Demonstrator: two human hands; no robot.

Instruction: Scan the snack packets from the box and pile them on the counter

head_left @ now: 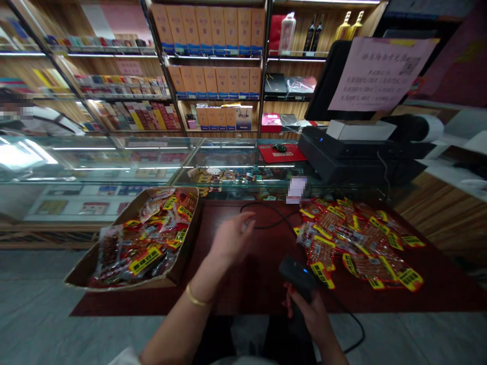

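My right hand [314, 312] is wrapped round the handle of a black barcode scanner [299, 276] with a small blue light, low over the front of the dark red table. My left hand [230, 238], with a gold bangle [198, 296] at the wrist, is over the middle of the table. Its fingers are loosely bent and apart, slightly blurred, with nothing seen in them. To its left is a cardboard box [186, 263] of packaged snacks [146, 258] in red and yellow wrappers. On the right, a pile of similar snack packets [350, 238] lies spread on the table.
A black cable [266, 226] loops across the table [243, 284]. Behind stands a glass display counter [224, 152] with a mouse on a red mat [283, 153]. At right is a monitor [323, 81] with a paper notice. Another person [49, 119] is at far left, by stocked shelves.
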